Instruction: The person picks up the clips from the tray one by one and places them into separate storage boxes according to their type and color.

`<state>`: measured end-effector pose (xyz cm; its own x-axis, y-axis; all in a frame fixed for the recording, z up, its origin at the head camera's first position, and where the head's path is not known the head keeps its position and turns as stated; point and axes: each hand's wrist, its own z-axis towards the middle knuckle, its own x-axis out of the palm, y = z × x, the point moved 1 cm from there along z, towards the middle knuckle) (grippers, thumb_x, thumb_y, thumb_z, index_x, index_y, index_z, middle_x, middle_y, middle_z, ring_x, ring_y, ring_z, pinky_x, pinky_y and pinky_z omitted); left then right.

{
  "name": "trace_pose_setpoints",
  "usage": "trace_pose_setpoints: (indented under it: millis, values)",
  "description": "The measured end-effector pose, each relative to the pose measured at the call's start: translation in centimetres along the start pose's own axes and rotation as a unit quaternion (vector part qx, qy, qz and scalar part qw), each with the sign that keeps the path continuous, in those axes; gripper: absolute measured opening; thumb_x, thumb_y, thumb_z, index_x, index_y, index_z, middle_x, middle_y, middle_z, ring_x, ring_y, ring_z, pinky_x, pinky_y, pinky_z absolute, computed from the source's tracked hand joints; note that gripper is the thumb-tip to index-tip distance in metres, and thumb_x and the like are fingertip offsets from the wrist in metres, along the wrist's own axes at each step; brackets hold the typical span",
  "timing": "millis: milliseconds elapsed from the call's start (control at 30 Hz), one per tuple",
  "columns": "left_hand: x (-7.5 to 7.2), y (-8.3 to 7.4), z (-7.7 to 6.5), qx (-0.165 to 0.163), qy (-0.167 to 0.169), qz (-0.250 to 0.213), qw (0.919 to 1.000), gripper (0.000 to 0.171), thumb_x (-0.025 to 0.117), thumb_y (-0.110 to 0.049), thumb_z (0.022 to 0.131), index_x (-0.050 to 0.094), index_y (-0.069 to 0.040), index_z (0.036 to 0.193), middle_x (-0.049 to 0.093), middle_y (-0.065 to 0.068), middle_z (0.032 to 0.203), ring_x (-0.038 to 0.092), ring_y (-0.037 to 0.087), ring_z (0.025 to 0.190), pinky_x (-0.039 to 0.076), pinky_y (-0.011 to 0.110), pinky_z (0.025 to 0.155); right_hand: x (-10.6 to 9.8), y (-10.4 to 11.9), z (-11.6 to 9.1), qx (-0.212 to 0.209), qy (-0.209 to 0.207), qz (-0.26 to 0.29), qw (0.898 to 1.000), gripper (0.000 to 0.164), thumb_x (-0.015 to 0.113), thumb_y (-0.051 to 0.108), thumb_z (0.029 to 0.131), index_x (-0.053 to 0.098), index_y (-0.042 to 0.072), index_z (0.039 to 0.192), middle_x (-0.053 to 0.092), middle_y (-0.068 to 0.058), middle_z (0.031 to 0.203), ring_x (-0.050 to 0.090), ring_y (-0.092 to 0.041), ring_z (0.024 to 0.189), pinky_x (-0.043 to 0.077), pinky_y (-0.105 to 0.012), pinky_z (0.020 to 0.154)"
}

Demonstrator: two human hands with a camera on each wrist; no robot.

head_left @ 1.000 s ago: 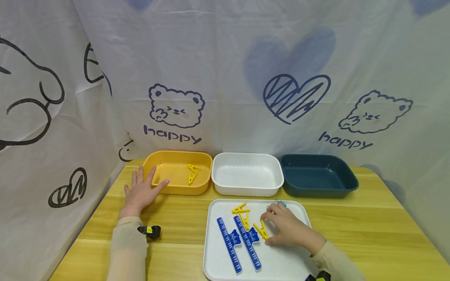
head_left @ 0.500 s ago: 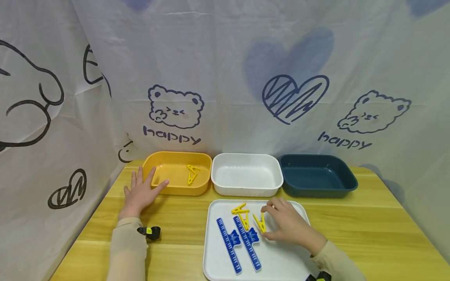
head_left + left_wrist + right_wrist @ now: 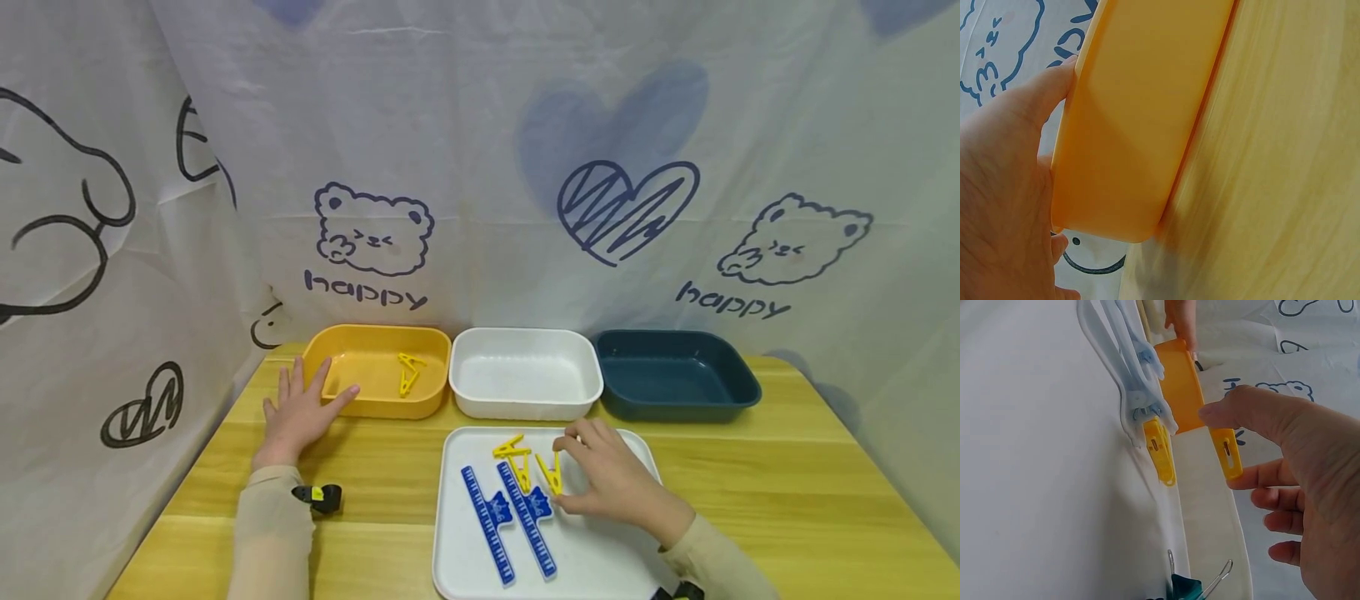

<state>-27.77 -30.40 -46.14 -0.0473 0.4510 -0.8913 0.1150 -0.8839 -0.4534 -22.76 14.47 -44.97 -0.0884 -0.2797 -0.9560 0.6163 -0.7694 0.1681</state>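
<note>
My right hand (image 3: pixel 611 479) pinches a yellow clothespin (image 3: pixel 550 475) between thumb and index finger, above the white tray (image 3: pixel 600 554). In the right wrist view that yellow clothespin (image 3: pixel 1229 456) stands upright, with the other fingers loosely curled below it. Left of it on the tray, two more yellow clothespins (image 3: pixel 522 475) lie touching or overlapping. Two blue piano-key-patterned clips (image 3: pixel 489 525) lie beside them. My left hand (image 3: pixel 296 417) rests with spread fingers on the near left corner of the yellow bin (image 3: pixel 360 407); its thumb touches the rim in the left wrist view.
Two yellow clothespins (image 3: pixel 408 373) lie inside the yellow bin. A white bin (image 3: pixel 525 408) and a dark teal bin (image 3: pixel 678 410) stand in line to its right. A teal binder clip (image 3: pixel 1186 587) shows in the right wrist view. A printed cloth (image 3: pixel 495 167) hangs behind.
My right hand has closed on the yellow clothespin and moved it slightly up and left. The binder clip glimpsed behind the hand is now hidden in the head view. My left hand stays put.
</note>
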Motion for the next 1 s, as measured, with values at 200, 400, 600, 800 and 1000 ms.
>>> trace_pose_setpoints:
  millis: [200, 400, 600, 800, 1000]
  values:
    - [0.0, 0.1, 0.1, 0.001, 0.001, -0.007, 1.0, 0.096, 0.034, -0.078, 0.089, 0.006, -0.018, 0.158, -0.023, 0.021, 0.16, -0.022, 0.049, 0.145, -0.008, 0.08, 0.105, -0.2, 0.0, 0.3, -0.006, 0.001, -0.006, 1.0, 0.06, 0.082, 0.052, 0.068, 0.064, 0.016, 0.113, 0.05, 0.003, 0.109, 0.041, -0.015, 0.102, 0.042, -0.037, 0.087]
    - [0.0, 0.1, 0.1, 0.003, -0.001, -0.005, 1.0, 0.096, 0.034, -0.078, 0.088, 0.007, -0.018, 0.158, -0.022, 0.022, 0.16, -0.021, 0.049, 0.145, -0.007, 0.081, 0.104, -0.4, 0.1, 0.7, -0.012, 0.004, -0.006, 1.0, 0.061, 0.082, 0.053, 0.068, 0.064, 0.017, 0.113, 0.049, 0.003, 0.11, 0.041, -0.016, 0.103, 0.042, -0.037, 0.088]
    - [0.1, 0.1, 0.1, 0.003, -0.003, 0.0, 1.0, 0.096, 0.033, -0.079, 0.088, 0.008, -0.018, 0.158, -0.021, 0.022, 0.16, -0.021, 0.049, 0.145, -0.007, 0.081, 0.104, -0.7, 0.3, 1.2, -0.037, -0.01, -0.005, 0.999, 0.061, 0.082, 0.052, 0.068, 0.064, 0.015, 0.113, 0.052, 0.001, 0.112, 0.043, -0.017, 0.106, 0.043, -0.039, 0.09]
    - [0.1, 0.2, 0.0, 0.006, -0.007, 0.004, 1.0, 0.095, 0.033, -0.078, 0.089, 0.008, -0.018, 0.158, -0.021, 0.022, 0.16, -0.02, 0.05, 0.145, -0.008, 0.08, 0.104, -1.2, 0.7, 2.0, -0.063, -0.018, -0.022, 0.998, 0.062, 0.081, 0.053, 0.069, 0.064, 0.014, 0.114, 0.053, 0.0, 0.111, 0.044, -0.016, 0.101, 0.042, -0.037, 0.086]
    - [0.0, 0.2, 0.0, 0.008, -0.013, 0.019, 0.9997, 0.094, 0.031, -0.079, 0.088, 0.01, -0.02, 0.158, -0.017, 0.022, 0.161, -0.017, 0.051, 0.146, -0.008, 0.08, 0.105, -1.5, 1.1, 2.7, -0.071, -0.012, -0.029, 0.997, 0.061, 0.08, 0.053, 0.071, 0.065, 0.014, 0.115, 0.052, 0.001, 0.108, 0.042, -0.016, 0.099, 0.04, -0.036, 0.086]
